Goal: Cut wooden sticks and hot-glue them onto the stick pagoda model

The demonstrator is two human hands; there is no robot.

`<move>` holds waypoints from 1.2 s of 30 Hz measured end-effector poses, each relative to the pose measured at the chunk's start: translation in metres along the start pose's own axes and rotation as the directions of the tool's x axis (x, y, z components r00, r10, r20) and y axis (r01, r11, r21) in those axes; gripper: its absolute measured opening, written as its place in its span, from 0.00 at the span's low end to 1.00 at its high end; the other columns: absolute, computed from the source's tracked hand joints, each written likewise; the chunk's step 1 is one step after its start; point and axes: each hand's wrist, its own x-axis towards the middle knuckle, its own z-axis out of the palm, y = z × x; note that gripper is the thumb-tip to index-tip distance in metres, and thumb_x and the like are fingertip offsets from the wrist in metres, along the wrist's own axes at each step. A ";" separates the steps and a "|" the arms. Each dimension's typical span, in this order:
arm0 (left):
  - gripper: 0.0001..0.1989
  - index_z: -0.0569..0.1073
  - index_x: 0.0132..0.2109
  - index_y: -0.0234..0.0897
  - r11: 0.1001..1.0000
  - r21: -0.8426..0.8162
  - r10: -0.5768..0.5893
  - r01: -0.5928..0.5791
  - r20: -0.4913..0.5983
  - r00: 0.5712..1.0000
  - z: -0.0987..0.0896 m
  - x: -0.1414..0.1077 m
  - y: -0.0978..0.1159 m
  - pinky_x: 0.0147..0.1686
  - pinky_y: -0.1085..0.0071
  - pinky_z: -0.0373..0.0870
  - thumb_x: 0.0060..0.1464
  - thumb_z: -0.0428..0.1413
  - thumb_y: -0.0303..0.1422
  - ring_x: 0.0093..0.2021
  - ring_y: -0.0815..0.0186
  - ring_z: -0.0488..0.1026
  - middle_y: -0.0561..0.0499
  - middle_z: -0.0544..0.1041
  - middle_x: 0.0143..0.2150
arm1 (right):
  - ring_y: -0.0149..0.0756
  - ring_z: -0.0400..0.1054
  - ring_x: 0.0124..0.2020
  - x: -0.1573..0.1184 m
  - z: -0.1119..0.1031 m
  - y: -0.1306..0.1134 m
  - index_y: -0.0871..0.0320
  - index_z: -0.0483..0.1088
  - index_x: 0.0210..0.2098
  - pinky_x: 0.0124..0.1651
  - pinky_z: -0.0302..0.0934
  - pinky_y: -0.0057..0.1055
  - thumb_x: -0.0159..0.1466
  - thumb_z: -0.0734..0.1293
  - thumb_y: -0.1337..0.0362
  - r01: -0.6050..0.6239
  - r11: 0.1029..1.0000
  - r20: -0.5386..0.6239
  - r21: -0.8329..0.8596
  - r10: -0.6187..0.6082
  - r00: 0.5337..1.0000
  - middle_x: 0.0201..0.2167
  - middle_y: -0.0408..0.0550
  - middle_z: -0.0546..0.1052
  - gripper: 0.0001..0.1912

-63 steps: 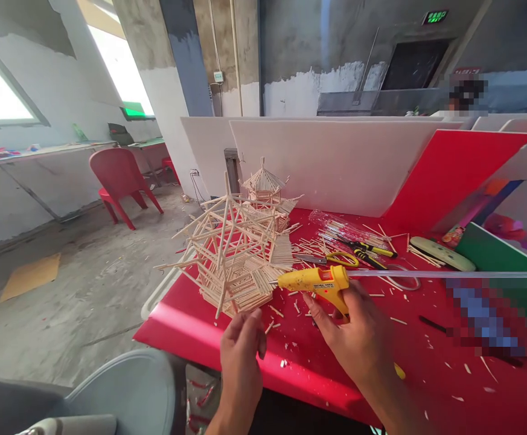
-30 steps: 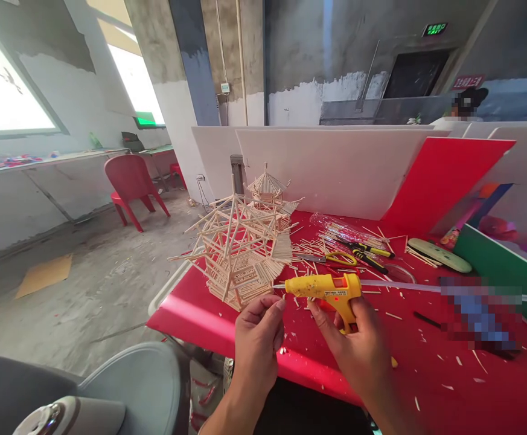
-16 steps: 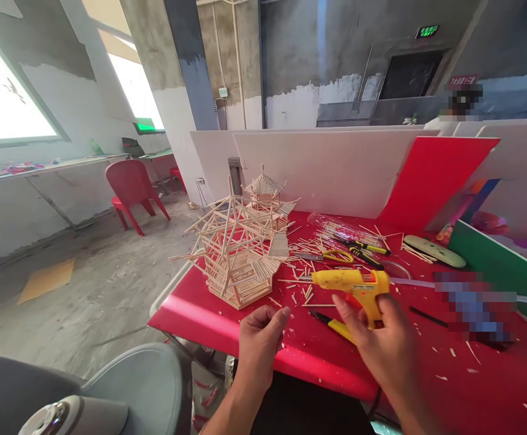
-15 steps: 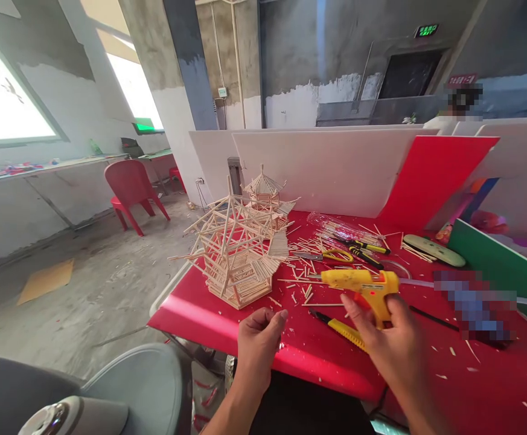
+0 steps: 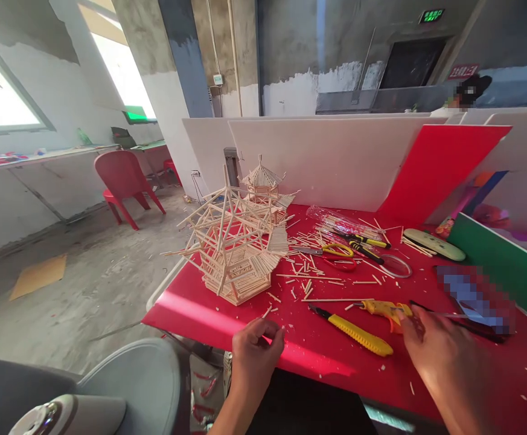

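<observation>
My left hand is above the near edge of the red table, thumb and forefinger pinched together on a tiny piece too small to make out. On the right, my right hand has its fingers round the handle end of a yellow glue gun, which lies low over the tabletop with its nozzle pointing left. A yellow utility knife rests between the hands. Beyond my left hand stands a wooden stick pavilion frame, with a roofed stick tower behind it.
Scissors, pliers, a tape ring and loose sticks lie mid-table. A green board borders the right side; white panels stand behind. A grey stool is at lower left. A person is beyond the panels.
My right hand has lowered the glue gun towards the tabletop and moved right, uncovering the utility knife. My left hand has shifted slightly; the camera view has also moved a little.
</observation>
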 end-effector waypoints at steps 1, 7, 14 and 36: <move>0.11 0.71 0.19 0.38 1.000 0.010 0.019 -0.019 0.016 1.000 0.002 -0.001 0.000 0.22 0.75 0.59 0.46 0.61 0.28 0.21 0.70 0.63 0.51 0.76 0.23 | 0.52 0.73 0.36 -0.001 -0.003 -0.025 0.60 0.78 0.44 0.39 0.64 0.45 0.64 0.61 0.47 0.036 0.998 -0.013 0.050 -0.036 0.999 0.37 0.62 0.80 0.25; 0.10 0.75 0.25 0.38 0.993 0.038 0.106 -0.116 0.195 0.975 0.013 -0.007 -0.004 0.24 0.75 0.63 0.43 0.56 0.19 0.23 0.68 0.69 0.52 0.76 0.23 | 0.30 0.69 0.25 -0.002 0.007 -0.190 0.56 0.70 0.57 0.29 0.66 0.28 0.62 0.68 0.51 -0.297 0.595 0.580 0.747 -0.364 0.729 0.41 0.49 0.81 0.28; 0.07 0.82 0.36 0.38 1.000 -0.004 0.021 -0.021 0.170 0.985 -0.027 0.002 -0.005 0.28 0.72 0.69 0.56 0.58 0.31 0.26 0.63 0.75 0.48 0.80 0.26 | 0.30 0.70 0.27 -0.012 0.012 -0.180 0.57 0.77 0.40 0.32 0.65 0.25 0.65 0.65 0.49 -0.293 0.603 0.600 0.742 -0.404 0.691 0.27 0.43 0.77 0.18; 0.17 0.82 0.49 0.42 0.887 -0.399 -0.008 0.233 0.490 0.872 -0.023 0.012 0.014 0.51 0.57 0.71 0.56 0.60 0.42 0.44 0.53 0.78 0.41 0.83 0.42 | 0.35 0.73 0.36 -0.016 0.015 -0.159 0.50 0.78 0.43 0.44 0.68 0.33 0.67 0.64 0.61 0.176 0.739 0.356 0.651 -0.501 0.789 0.33 0.45 0.80 0.10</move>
